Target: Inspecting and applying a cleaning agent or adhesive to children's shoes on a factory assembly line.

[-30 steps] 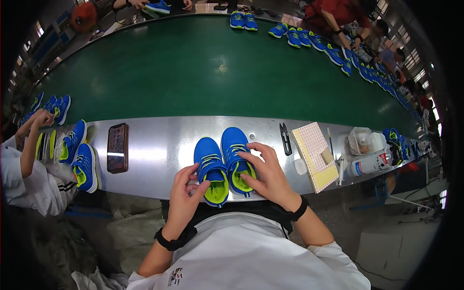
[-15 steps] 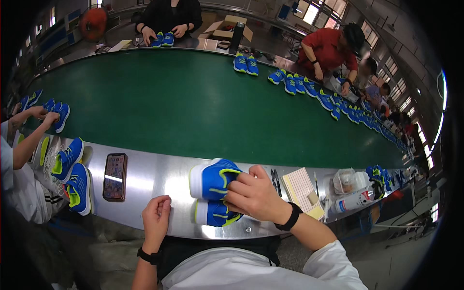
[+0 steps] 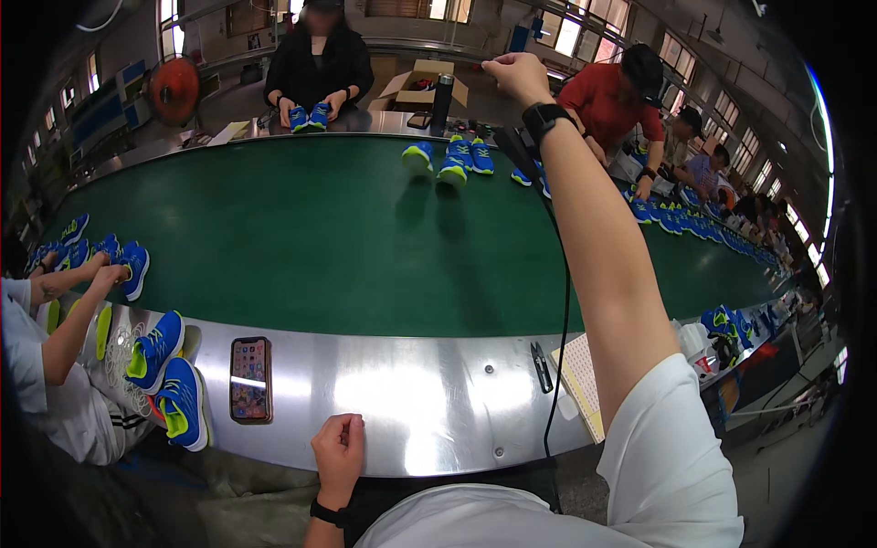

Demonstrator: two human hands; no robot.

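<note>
My right hand (image 3: 519, 77) is stretched far out over the green belt at the end of a raised arm, its fingers curled together with no shoe in them. To its left, two blue sneakers (image 3: 417, 158) with lime soles show over the belt, toes and undersides tipped up and dark shadows below them. Behind these stands another pair of blue sneakers (image 3: 481, 156). Low at the metal ledge, my left hand (image 3: 338, 454) is curled into a loose fist, near a phone (image 3: 250, 380) lying face up.
A pair of blue sneakers (image 3: 182, 402) stands left on the metal ledge (image 3: 393, 393). Snips (image 3: 541, 367) and a paper pad (image 3: 579, 384) lie right; a black cable (image 3: 565, 301) hangs beside my arm. Co-workers handle sneakers across the belt (image 3: 274, 237) and at left.
My right hand has left the two sneakers it held at the ledge and swung forward and up; those shoes are now over the far belt. My left hand stays near the ledge, still curled.
</note>
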